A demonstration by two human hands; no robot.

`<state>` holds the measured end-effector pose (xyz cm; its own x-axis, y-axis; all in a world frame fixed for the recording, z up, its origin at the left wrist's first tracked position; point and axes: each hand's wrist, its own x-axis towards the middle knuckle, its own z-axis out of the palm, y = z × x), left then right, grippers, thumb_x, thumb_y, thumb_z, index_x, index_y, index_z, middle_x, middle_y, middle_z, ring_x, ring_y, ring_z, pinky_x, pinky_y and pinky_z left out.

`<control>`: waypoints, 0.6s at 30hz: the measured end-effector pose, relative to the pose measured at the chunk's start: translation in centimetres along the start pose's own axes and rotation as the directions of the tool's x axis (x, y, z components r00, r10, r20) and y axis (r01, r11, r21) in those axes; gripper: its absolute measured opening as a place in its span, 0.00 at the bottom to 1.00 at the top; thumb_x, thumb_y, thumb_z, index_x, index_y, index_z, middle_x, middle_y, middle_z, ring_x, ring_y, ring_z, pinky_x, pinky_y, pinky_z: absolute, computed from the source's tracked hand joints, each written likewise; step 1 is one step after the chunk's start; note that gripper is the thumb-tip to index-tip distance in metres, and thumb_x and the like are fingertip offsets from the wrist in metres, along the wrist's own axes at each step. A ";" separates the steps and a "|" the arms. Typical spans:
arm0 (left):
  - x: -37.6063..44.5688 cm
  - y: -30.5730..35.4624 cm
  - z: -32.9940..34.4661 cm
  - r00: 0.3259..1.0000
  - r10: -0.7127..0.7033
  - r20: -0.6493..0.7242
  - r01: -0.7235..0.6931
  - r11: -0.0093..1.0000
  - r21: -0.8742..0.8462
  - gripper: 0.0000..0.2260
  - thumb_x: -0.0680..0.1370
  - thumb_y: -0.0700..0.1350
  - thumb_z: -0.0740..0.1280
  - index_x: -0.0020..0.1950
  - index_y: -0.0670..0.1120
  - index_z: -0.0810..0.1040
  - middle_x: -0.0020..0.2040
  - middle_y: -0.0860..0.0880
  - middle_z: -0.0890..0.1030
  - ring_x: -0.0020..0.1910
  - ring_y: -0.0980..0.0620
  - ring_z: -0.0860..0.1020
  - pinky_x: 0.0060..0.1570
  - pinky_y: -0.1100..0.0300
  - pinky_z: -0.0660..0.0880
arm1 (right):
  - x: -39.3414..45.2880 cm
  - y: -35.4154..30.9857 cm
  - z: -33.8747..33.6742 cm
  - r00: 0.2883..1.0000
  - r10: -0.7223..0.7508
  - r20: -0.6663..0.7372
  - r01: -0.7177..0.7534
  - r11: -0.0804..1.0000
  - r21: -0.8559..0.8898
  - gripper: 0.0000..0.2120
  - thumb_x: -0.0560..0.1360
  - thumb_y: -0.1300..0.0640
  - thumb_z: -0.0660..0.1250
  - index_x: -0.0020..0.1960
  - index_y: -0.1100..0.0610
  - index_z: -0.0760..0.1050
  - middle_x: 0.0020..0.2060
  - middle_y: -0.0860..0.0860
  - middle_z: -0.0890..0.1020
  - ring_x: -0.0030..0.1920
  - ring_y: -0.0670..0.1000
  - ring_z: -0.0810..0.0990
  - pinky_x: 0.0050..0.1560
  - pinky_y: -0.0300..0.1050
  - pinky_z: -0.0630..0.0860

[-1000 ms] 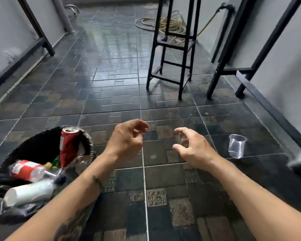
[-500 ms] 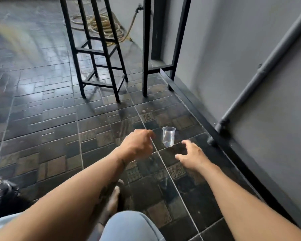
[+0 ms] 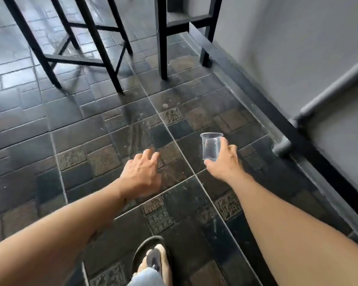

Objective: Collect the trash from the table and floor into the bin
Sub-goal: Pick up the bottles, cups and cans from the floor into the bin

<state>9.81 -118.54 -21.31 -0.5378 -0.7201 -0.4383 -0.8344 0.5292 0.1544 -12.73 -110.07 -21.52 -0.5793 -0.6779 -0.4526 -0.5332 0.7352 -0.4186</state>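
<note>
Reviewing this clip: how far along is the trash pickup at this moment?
In hand: the right hand is closed around an upright clear plastic cup; whether it has left the tiled floor is unclear. The left hand is open and holds nothing. Left: carrying the cup to the bin, which is out of view. No other trash shows on this floor patch, so what is already done cannot be judged here.

stool tops cut off, foot cropped
</note>
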 end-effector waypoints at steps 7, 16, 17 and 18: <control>0.6 -3.6 6.7 0.961 -0.259 0.093 0.261 0.965 -0.017 0.44 0.76 0.65 0.64 0.82 0.46 0.48 0.83 0.40 0.48 0.79 0.32 0.54 0.71 0.33 0.63 | 5.6 -1.5 2.8 0.999 0.024 -0.024 -0.028 0.987 -0.161 0.49 0.73 0.47 0.72 0.79 0.42 0.38 0.74 0.58 0.52 0.67 0.68 0.70 0.64 0.60 0.71; 0.6 -4.1 9.6 0.944 -0.287 0.161 0.304 0.948 -0.096 0.47 0.77 0.63 0.65 0.83 0.45 0.40 0.82 0.42 0.35 0.80 0.29 0.42 0.69 0.27 0.61 | 7.0 -1.8 5.3 0.996 -0.011 -0.083 -0.003 0.986 -0.168 0.44 0.74 0.59 0.70 0.75 0.41 0.42 0.69 0.59 0.54 0.59 0.68 0.73 0.55 0.58 0.73; 0.6 -4.2 9.7 0.945 -0.287 0.159 0.304 0.948 -0.098 0.47 0.77 0.63 0.65 0.83 0.45 0.40 0.82 0.42 0.35 0.80 0.29 0.42 0.69 0.27 0.61 | 6.5 -2.0 5.2 0.996 -0.045 -0.078 0.031 0.985 -0.168 0.44 0.74 0.58 0.69 0.75 0.41 0.41 0.69 0.58 0.55 0.58 0.68 0.73 0.55 0.58 0.73; 0.6 -4.2 9.7 0.945 -0.287 0.160 0.305 0.947 -0.101 0.47 0.77 0.63 0.65 0.83 0.46 0.40 0.82 0.43 0.35 0.80 0.29 0.42 0.69 0.26 0.60 | 5.9 -2.2 5.1 0.995 -0.077 -0.064 0.066 0.985 -0.158 0.44 0.74 0.57 0.69 0.76 0.40 0.41 0.68 0.57 0.56 0.57 0.67 0.74 0.55 0.58 0.74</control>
<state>14.17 -116.91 -30.79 -0.2494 -0.7604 -0.5997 -0.9663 0.2367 0.1017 -11.82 -115.74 -27.32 -0.5752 -0.7307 -0.3677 -0.6608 0.6800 -0.3177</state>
